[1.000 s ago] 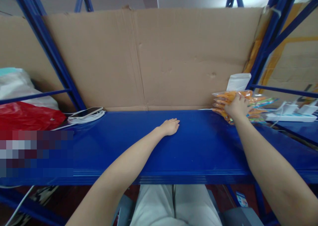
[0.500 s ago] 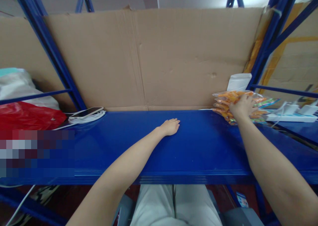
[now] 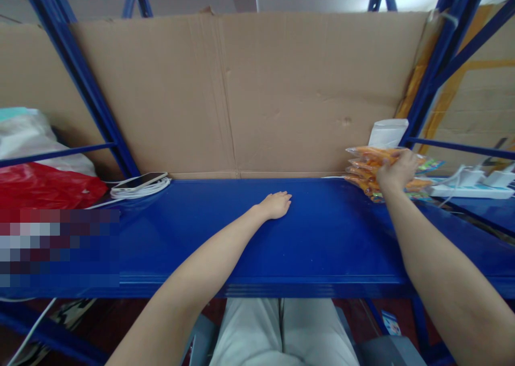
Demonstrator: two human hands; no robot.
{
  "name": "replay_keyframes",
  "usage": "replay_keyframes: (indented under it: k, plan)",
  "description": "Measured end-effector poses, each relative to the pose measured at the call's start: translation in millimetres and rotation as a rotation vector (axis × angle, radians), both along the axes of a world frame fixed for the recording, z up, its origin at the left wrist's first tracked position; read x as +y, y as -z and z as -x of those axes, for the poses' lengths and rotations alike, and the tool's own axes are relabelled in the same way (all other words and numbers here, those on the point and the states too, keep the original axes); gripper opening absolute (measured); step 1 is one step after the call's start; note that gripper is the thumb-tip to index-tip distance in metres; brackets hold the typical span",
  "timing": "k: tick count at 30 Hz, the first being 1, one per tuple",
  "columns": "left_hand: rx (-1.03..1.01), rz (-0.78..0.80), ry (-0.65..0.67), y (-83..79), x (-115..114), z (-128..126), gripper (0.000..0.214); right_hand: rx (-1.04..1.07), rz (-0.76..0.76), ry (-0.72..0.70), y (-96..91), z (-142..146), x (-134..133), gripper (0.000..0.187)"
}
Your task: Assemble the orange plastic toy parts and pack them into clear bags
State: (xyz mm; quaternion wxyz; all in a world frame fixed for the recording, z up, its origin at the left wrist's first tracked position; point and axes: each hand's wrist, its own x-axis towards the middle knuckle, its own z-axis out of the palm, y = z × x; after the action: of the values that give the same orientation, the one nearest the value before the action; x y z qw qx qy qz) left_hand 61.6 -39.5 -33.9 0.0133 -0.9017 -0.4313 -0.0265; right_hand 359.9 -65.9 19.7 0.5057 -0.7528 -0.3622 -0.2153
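Note:
My left hand (image 3: 276, 205) lies flat on the blue metal shelf (image 3: 322, 237), palm down and holding nothing. At the right, a stack of clear plastic packets (image 3: 364, 175) with orange contents leans near the cardboard at the back. My right hand (image 3: 396, 170) is on top of this stack, its fingers curled over the uppermost packet. The fingertips are partly hidden on the far side. Coloured print shows at the packets' right ends.
A white card or box (image 3: 388, 132) stands behind the stack. To its right lies a white power strip (image 3: 475, 189) with plugs. A phone (image 3: 145, 181) rests on a coiled white cable (image 3: 140, 191) at left, near a red bag (image 3: 52, 186). Cardboard (image 3: 281, 97) closes the back.
The fingers of my right hand have gone from spread flat to curled over the top packet, whose printed end has shifted slightly left. My left hand has stayed still.

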Motion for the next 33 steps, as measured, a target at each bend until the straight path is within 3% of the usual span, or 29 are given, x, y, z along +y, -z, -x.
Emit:
replay_keyframes:
  k: [7,18,24,29,33]
  plan:
    - [-0.022,-0.006,0.000,1.3,0.8,0.1,0.048,-0.051,-0.206,-0.063,-2.1,-2.0,0.5,0.017]
    - [-0.010,-0.006,-0.003,0.1,-0.9,0.1,0.048,-0.376,-0.224,-0.286,-13.5,34.0,5.5,0.006]
    - [-0.033,0.013,-0.006,0.6,-0.3,-0.5,0.049,-0.589,-0.212,-0.564,-9.2,74.5,8.4,0.009]
    - [-0.096,-0.025,-0.044,-2.0,-4.0,0.1,0.055,-0.723,-0.133,-0.844,9.6,108.7,8.8,0.013]
    - [-0.109,-0.003,-0.085,-2.5,-5.1,-0.1,0.056,-0.701,-0.040,-1.003,23.7,118.7,15.4,0.010]
